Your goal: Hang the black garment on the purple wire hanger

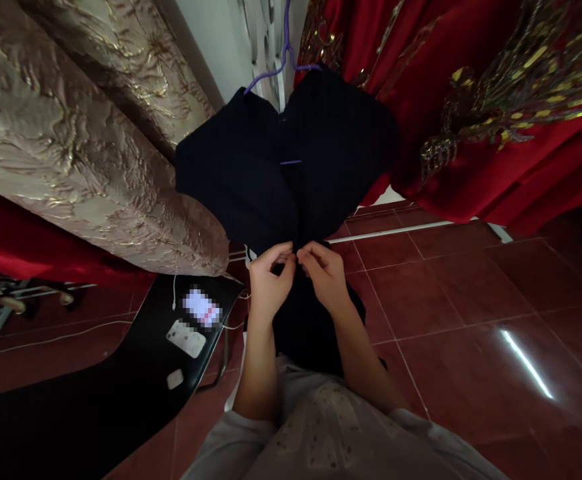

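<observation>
The dark navy cloth garment (235, 160) hung in front of me on a thin purple hanger (286, 47), its front opening running down to my fingers. My left hand (271, 280) and right hand (323, 273) nearly met there, each with thumb and forefinger pinched on a front edge; the cloth was too dark for me to tell exactly what lay between the tips. To work that opening well, I judged, I needed both edges level, light tension from each side, and no tug that could tip the hanger.

I counted two hands, one garment and one hanger. To my left, a black, glossy, curved seat (95, 393) carried two phones, one with a lit screen (201, 308) and one white, back up (185, 339), plus one small white rounded case (175, 379). One red gown with gold sequins (501, 107) hung on my right.
</observation>
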A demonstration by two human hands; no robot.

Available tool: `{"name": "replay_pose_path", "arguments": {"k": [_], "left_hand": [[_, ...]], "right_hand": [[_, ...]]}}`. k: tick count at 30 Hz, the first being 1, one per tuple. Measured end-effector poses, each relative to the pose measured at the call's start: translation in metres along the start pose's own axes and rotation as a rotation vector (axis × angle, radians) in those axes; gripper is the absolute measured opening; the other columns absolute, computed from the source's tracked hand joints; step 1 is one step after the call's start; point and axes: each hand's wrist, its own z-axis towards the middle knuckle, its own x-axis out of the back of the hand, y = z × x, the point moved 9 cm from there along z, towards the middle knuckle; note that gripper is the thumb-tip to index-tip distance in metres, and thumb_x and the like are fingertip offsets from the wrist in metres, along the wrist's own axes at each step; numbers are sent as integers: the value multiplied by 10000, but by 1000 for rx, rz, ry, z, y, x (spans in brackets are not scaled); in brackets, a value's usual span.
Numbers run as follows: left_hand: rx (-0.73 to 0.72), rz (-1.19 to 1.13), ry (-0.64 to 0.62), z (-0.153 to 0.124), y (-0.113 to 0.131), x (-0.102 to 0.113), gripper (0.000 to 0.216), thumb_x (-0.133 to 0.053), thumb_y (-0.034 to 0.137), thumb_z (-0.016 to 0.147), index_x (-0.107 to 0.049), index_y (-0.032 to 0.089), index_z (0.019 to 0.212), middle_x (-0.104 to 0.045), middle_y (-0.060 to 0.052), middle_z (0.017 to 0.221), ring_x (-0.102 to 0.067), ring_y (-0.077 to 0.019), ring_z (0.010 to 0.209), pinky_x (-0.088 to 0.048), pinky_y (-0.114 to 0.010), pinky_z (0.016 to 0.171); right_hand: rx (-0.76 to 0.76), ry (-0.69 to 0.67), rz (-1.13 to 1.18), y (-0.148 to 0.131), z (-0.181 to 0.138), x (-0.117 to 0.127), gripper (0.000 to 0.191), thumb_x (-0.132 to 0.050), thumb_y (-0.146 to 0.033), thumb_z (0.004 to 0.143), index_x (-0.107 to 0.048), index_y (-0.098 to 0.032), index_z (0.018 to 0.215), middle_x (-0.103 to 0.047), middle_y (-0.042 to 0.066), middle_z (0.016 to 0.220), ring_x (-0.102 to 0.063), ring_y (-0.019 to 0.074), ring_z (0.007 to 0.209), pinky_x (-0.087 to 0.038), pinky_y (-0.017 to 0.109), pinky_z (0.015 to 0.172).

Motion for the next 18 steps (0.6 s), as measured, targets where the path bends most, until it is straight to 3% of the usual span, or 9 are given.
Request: {"name": "replay_pose_path", "arguments": {"k": [3, 5, 11, 13, 15, 17, 18], "left_hand": [[-20, 27, 68, 0, -12, -4, 126, -638, 152, 879, -731, 160, 963, -717, -39, 836, -687, -155, 757, -572, -265, 721], [-2, 36, 94, 1, -26, -10, 117, -613, 134, 872, -705, 161, 939, -685, -29, 813, -656, -141, 734, -542, -250, 702], [-24, 174, 68, 18, -55, -36, 124, -580, 63, 842, -636, 170, 869, -614, 0, 742, -590, -126, 651, -493, -241, 649], [-41, 212, -31, 29, -49, -43, 151, -577, 33, 836, -645, 163, 870, -618, -3, 732, -597, -131, 645, -497, -247, 646], [-53, 211, -163, 41, -32, -46, 182, -601, 25, 840, -679, 154, 942, -662, -20, 771, -641, -142, 683, -520, -254, 668], [-116, 153, -218, 57, 2, -39, 250, -627, 60, 884, -685, 159, 1106, -708, -44, 872, -685, -151, 768, -545, -256, 714], [-181, 109, -181, 67, 25, -30, 290, -627, 96, 925, -663, 172, 1203, -716, -52, 932, -693, -150, 815, -550, -254, 738]], "right_hand": [[-138, -20, 131, 8, 13, -2, 241, -635, -330, 873, -648, -177, 687, -444, -52, 492, -372, 70, 446, -259, 232, 465], [-167, 15, 215, -2, 33, -1, 215, -640, -305, 818, -652, -177, 646, -429, -54, 451, -332, 61, 394, -211, 231, 426], [160, 154, 311, -119, 99, 12, 249, -690, -309, 855, -645, -192, 639, -408, -45, 458, -296, 57, 392, -158, 218, 404], [239, 114, 305, -145, 104, 9, 252, -698, -310, 877, -663, -196, 655, -438, -35, 469, -302, 62, 392, -175, 227, 399], [272, 76, 282, -152, 102, 5, 247, -679, -318, 903, -669, -199, 687, -471, -33, 477, -328, 69, 389, -195, 231, 394], [272, 66, 247, -148, 99, 5, 249, -645, -309, 922, -656, -195, 701, -482, -40, 476, -358, 70, 392, -212, 220, 392], [268, 61, 226, -146, 98, 4, 256, -632, -304, 928, -646, -190, 699, -477, -45, 473, -368, 67, 396, -223, 212, 396]]}}
